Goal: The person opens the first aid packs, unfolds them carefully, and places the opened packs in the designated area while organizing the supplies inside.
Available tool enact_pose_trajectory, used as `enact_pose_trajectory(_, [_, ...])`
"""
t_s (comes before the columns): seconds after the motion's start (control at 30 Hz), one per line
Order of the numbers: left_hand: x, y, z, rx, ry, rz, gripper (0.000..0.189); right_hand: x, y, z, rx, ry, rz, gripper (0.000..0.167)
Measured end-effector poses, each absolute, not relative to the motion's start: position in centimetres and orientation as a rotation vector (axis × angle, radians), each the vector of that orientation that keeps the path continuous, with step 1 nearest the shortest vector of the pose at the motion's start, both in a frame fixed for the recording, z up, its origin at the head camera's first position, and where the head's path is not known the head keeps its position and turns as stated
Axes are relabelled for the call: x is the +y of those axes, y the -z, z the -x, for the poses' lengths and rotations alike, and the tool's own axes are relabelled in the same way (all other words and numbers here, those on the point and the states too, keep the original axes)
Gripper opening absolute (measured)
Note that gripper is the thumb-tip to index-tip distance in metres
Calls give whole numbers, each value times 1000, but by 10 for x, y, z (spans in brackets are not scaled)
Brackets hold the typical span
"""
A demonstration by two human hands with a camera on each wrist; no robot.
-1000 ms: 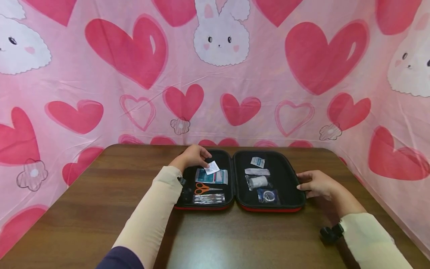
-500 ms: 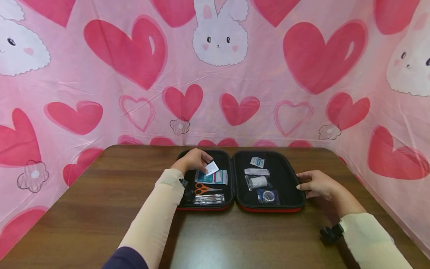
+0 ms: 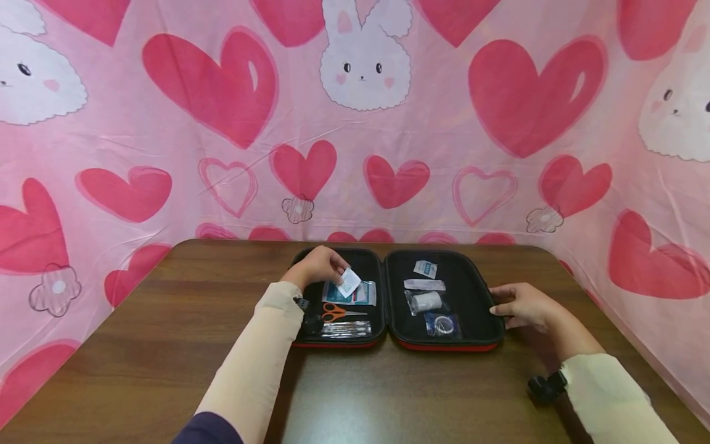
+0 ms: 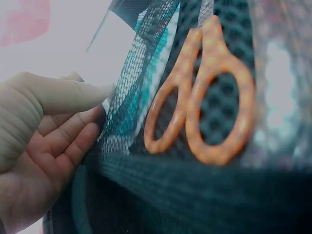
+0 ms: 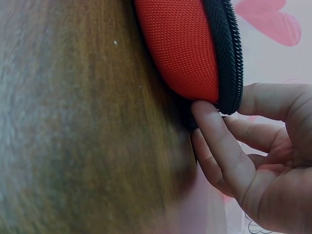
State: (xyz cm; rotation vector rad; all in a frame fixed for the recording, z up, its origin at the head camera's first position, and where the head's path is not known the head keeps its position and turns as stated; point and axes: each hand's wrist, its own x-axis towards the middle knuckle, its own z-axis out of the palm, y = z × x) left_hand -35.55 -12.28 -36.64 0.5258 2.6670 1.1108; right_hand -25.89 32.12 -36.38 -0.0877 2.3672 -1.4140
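An open zip case [image 3: 471,314], black inside with a red shell [image 5: 180,44], lies flat on the table. My left hand [image 3: 318,266] pinches a small white square packet [image 3: 349,282] over the left half. Below it, a teal-and-white packet [image 3: 364,294] sits under black mesh [image 4: 129,97], as do orange-handled scissors [image 3: 334,312] and, nearest me, a shiny clear packet of thin sticks [image 3: 346,330]. My right hand [image 3: 521,304] grips the case's right edge, thumb and fingers on either side of the zip rim [image 5: 229,53].
In the right half lie a small white-and-blue packet [image 3: 425,267], a long pale packet [image 3: 424,284], a wrapped white roll [image 3: 427,301] and a bag with a white ring [image 3: 444,324]. A pink heart-print cloth [image 3: 355,135] hangs behind the wooden table [image 3: 355,394].
The white packet has turned in my left fingers and shifted slightly, now hanging tilted over the teal packet. My left hand moved a little right and down. The right hand kept its hold.
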Motion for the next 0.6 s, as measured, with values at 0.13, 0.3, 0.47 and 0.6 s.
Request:
enact_pose_trajectory(0.13, [-127,366,354,2667,-1161,-502,17,321,364,259,2361,1420,77,64])
enact_pose_trajectory(0.3, [-131,366,353,2608,-1236,-465,14,321,363,259,2350,1429,73,65])
enact_pose_trajectory(0.47, [-136,363,349,2508,-1347,-403,14,320,363,258,2345,1433,70,64])
enact_pose_trajectory(0.6, [-144,360,348,2427,-1448,-374,17,320,363,258,2355,1424,75,65])
